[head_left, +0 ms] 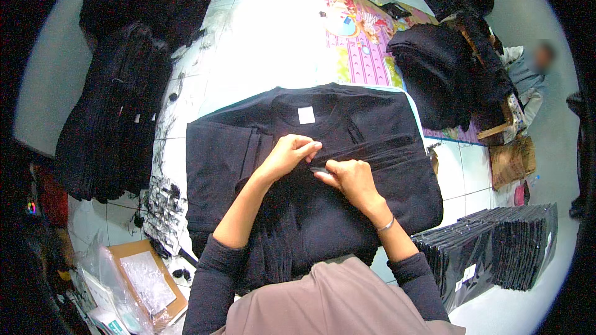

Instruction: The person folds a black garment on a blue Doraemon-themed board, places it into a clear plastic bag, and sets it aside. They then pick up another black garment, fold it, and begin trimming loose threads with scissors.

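A black garment (372, 142) with a round neckline lies spread in front of me, and a white label (306, 115) shows inside its collar. Over its middle, my left hand (288, 158) is closed, thumb and fingers pinched together; whatever they hold is too small to tell. Close beside it on the right, my right hand (352, 181) is also closed. A small thin thing sticks out at its fingertips toward the left hand, its kind not clear. Folded black cloth (220, 155) lies along the garment's left side, beyond my left forearm.
Tall piles of black garments (115, 111) stand on the left, another black pile (431, 74) at the far right. Plastic-wrapped black packets (496, 248) are stacked near right. A cardboard piece (171, 294) with clear plastic lies near left. Another person (531, 80) is at the right edge.
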The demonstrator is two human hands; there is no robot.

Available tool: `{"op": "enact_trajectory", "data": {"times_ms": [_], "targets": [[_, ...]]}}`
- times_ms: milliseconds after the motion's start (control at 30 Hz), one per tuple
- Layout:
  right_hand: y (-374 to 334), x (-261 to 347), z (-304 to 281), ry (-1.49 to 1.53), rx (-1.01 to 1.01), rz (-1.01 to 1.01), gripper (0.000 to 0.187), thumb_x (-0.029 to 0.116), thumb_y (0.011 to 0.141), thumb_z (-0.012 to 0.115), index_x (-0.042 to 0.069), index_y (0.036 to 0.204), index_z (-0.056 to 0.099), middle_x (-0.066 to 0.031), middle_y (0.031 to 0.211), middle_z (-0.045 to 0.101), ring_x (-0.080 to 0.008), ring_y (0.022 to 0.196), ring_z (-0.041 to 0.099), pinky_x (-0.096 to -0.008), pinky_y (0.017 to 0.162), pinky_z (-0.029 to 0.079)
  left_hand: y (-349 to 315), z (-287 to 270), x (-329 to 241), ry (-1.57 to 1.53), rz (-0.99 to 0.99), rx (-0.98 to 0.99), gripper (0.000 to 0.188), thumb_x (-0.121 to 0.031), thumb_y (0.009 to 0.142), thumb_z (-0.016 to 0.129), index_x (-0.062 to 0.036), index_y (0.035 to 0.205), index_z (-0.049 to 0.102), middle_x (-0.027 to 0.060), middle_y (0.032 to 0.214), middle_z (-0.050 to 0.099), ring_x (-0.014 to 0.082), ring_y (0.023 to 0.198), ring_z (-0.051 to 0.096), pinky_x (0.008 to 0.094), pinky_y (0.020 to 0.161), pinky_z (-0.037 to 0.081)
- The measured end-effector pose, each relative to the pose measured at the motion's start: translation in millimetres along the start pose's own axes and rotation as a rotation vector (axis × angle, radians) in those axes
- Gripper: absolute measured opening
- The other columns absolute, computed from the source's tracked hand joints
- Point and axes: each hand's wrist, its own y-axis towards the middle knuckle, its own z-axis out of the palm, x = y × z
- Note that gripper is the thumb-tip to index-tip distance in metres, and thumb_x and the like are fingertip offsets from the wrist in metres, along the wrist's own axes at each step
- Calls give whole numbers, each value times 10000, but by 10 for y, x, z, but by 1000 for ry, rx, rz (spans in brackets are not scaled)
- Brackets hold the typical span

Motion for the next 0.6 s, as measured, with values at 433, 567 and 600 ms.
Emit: {"op": "enact_trajectory", "data": {"times_ms": [433,567,600], "targets": [[275,-21,-347,-76,137,223,469,497,789,684,31,742,686,-196,683,656,-353,667,673,-438,604,538,43,63,68,-101,8,-15,350,-298,945,585,5,778,632,13,689,602,81,676,544,256,642,450],[286,-101,-406,-233,238,160,448,482,787,685,43,701,706,-172,650,645,-339,651,664,-429,606,522,5,76,22,-97,-13,31,350,-298,951,577,9,794,635,8,691,597,78,678,541,254,640,446],[268,-116,-418,-182,248,153,446,479,787,686,42,699,705,-171,646,642,-338,646,663,-428,603,519,-5,80,9,-101,-17,37,349,-299,953,575,7,796,636,7,692,595,77,676,538,252,637,443]]}}
